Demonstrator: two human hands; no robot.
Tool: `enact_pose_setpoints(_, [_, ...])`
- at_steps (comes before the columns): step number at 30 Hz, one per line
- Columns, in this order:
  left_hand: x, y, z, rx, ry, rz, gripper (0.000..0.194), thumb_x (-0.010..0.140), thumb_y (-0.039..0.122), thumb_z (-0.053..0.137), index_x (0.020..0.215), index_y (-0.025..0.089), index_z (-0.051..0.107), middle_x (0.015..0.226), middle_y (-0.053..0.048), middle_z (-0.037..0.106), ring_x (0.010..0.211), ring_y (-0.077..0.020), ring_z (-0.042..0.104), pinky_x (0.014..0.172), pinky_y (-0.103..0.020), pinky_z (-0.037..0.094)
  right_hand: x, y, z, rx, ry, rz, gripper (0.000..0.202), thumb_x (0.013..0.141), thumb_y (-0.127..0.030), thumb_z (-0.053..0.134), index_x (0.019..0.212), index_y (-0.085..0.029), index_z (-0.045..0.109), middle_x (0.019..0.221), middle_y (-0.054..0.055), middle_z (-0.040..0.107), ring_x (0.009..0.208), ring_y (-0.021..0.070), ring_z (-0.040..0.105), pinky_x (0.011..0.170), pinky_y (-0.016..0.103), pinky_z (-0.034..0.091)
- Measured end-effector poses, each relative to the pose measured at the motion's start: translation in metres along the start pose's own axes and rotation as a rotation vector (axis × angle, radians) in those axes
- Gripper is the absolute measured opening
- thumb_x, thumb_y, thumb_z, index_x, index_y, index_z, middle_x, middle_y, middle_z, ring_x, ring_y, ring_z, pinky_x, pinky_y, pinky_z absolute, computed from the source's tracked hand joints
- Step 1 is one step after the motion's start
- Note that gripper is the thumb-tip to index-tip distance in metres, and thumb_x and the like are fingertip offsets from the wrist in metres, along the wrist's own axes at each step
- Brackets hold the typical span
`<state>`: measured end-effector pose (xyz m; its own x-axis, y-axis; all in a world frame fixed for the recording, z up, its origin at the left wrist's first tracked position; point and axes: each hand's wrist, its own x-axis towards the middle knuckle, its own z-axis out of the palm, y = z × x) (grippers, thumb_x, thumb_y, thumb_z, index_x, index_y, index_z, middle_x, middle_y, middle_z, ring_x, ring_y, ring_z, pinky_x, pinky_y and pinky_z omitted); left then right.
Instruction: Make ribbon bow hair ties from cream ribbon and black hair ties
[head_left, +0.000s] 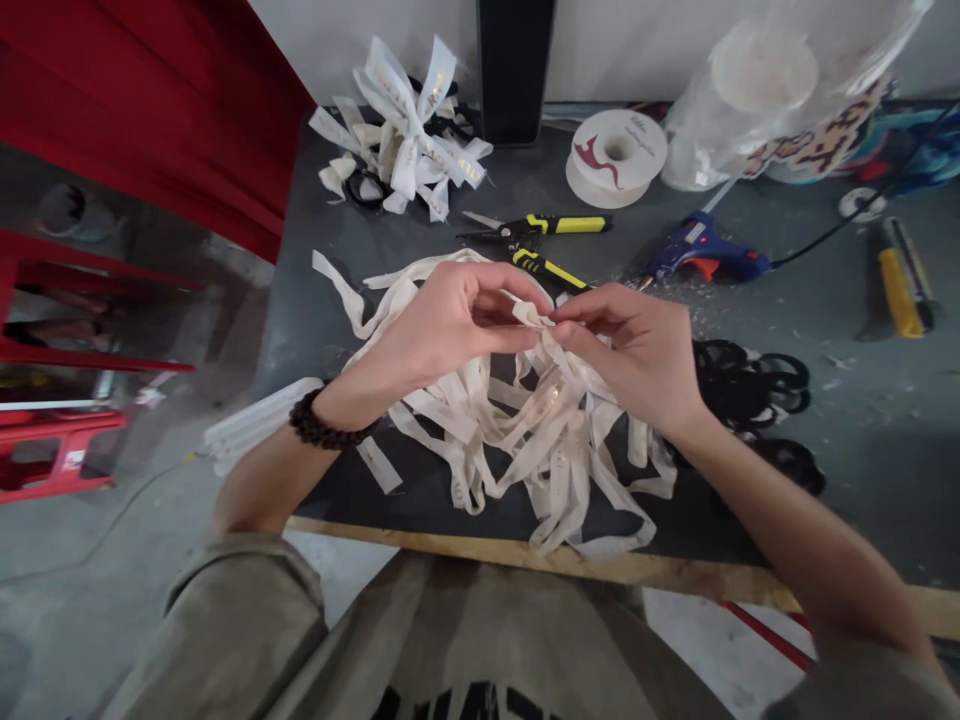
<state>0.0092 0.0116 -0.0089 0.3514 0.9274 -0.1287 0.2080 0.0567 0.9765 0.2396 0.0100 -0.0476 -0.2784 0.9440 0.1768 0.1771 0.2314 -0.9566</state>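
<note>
Both hands meet above a loose heap of cream ribbon (559, 420) on the dark table. My left hand (472, 315), with a dark beaded bracelet at the wrist, pinches a folded piece of cream ribbon (528, 314) between thumb and fingers. My right hand (626, 345) grips the same piece from the right, its thumb and fingertips touching it. Just behind the hands lie scissors with yellow and black handles (562, 224), blades pointing left. Ribbon strands spread below and to the left of the hands.
Finished white bows (412, 135) lie at the back left. A ribbon spool (616, 160), a blue glue gun (705, 250), black hair ties (750, 385) and a yellow cutter (902, 285) are to the right. A dark upright box (515, 70) stands behind.
</note>
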Motion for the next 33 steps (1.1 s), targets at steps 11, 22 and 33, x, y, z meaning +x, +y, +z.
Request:
enact_pose_setpoints(11, [0.006, -0.011, -0.001, -0.205, 0.042, -0.029, 0.034, 0.08, 0.024, 0.097, 0.11, 0.02, 0.081, 0.105, -0.005, 0.08, 0.1, -0.019, 0.077, 0.086, -0.028, 0.064, 0.001, 0.0, -0.002, 0.042, 0.029, 0.059, 0.019, 0.095, -0.032, 0.083, 0.113, -0.027, 0.079, 0.094, 0.002, 0.086, 0.082, 0.0211, 0.082, 0.078, 0.037, 0.069])
enact_pose_setpoints(22, [0.001, -0.026, 0.021, -0.171, 0.157, -0.009, 0.032, 0.079, 0.046, 0.099, 0.097, 0.023, 0.086, 0.102, -0.004, 0.082, 0.094, -0.0197, 0.077, 0.085, -0.031, 0.064, -0.007, -0.009, -0.005, -0.332, 0.105, -0.043, 0.015, 0.097, -0.042, 0.082, 0.107, -0.031, 0.078, 0.098, -0.001, 0.087, 0.076, 0.0206, 0.079, 0.07, 0.039, 0.061])
enact_pose_setpoints(33, [0.0, -0.006, 0.017, -0.051, 0.142, -0.085, 0.029, 0.083, 0.047, 0.094, 0.091, 0.02, 0.087, 0.086, -0.004, 0.081, 0.078, -0.0171, 0.072, 0.074, -0.029, 0.06, 0.001, -0.009, -0.012, -0.266, 0.062, -0.07, 0.024, 0.097, -0.033, 0.08, 0.121, -0.03, 0.077, 0.098, 0.0, 0.088, 0.087, 0.0231, 0.083, 0.079, 0.04, 0.062])
